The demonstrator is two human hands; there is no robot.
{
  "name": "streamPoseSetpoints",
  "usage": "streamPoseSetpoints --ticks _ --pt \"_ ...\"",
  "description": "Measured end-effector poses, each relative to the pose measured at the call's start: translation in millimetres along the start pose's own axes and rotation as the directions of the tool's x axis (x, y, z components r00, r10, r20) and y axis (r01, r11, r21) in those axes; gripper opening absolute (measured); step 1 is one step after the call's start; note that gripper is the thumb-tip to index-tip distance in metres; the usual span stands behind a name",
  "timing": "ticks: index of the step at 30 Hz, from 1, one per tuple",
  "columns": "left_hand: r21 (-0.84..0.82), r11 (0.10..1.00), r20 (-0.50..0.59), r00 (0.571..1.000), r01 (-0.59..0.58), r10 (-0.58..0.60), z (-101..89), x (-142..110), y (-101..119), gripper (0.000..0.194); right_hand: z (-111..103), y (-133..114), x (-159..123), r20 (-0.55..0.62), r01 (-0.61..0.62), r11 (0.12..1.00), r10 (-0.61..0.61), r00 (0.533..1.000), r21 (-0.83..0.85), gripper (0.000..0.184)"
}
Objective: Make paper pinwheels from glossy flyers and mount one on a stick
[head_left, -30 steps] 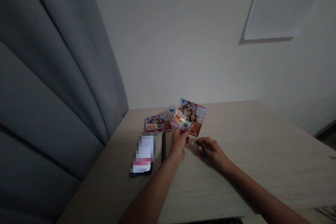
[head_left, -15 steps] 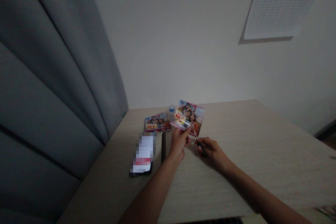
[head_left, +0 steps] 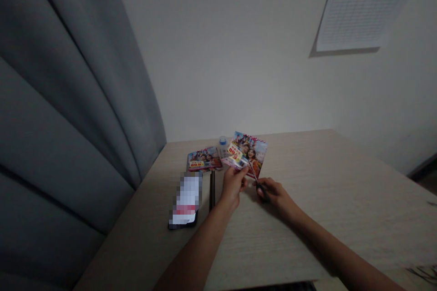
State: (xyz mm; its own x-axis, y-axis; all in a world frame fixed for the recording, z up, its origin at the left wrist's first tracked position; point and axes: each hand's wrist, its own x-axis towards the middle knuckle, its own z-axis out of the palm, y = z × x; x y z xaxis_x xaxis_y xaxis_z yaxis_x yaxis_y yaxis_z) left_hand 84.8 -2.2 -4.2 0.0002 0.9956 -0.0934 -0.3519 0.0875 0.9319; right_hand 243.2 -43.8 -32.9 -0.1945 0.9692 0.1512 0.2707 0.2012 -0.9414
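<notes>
Over the pale wood-look table (head_left: 314, 168), near its far side, the left hand (head_left: 233, 185) pinches the bottom edge of a shiny pink-and-blue printed card (head_left: 254, 148) with its thumb and fingers. The right hand (head_left: 276, 194) is curled around the black handle of thin metal scissors (head_left: 260, 187). The scissors are long and slanted, pointing away and to the left, and their blade crosses the low part of the card, just right of the left thumb. The card is ahead and to the left of the right hand; the left hand is nearer to it. I cannot tell how wide the blades are spread

Counting, there is one held card, one pair of scissors, one pile of matching cards (head_left: 205, 160), too small to count each, one black phone with a bright screen (head_left: 187, 198), two thin dark straight sticks (head_left: 212, 188) and one see-through bottle with a blue cap (head_left: 223, 142)
</notes>
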Motion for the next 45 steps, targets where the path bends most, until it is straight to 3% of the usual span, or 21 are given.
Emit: streamPoseSetpoints --ticks 7,11,14,18,32,45 --pt "-0.004 1.0 -0.012 1.0 0.022 -0.022 1.0 -2.5 2.7 0.038 0.1 0.7 -0.5 0.017 0.001 0.998 -0.002 1.0 0.056 0.033" --pt "-0.025 0.997 -0.035 0.997 0.068 -0.069 2.9 -4.5 5.9 0.034 -1.8 5.1 -1.8 -0.048 0.024 0.989 -0.031 0.998 -0.145 0.031" --pt "-0.054 0.994 -0.028 0.995 0.09 -0.091 3.6 -4.5 7.2 0.035 -3.7 5.0 -3.9 -0.113 0.038 0.933 -0.084 0.99 -0.357 0.028" --pt "-0.05 0.997 -0.05 0.997 0.061 -0.063 2.8 -2.1 5.3 0.037 -4.7 -1.6 -6.2 -0.069 0.039 0.877 -0.082 0.994 -0.479 0.027" --pt "0.002 1.0 -0.107 0.994 0.004 -0.004 1.7 0.0 0.2 0.05 -0.8 9.2 -6.0 -0.072 0.073 0.938 -0.104 0.992 -0.34 0.026" --pt "0.0 1.0 -0.081 0.997 0.001 -0.001 1.5 -0.7 0.9 0.05 -2.8 10.2 -1.4 -0.051 0.089 0.962 -0.106 0.993 -0.26 0.027"
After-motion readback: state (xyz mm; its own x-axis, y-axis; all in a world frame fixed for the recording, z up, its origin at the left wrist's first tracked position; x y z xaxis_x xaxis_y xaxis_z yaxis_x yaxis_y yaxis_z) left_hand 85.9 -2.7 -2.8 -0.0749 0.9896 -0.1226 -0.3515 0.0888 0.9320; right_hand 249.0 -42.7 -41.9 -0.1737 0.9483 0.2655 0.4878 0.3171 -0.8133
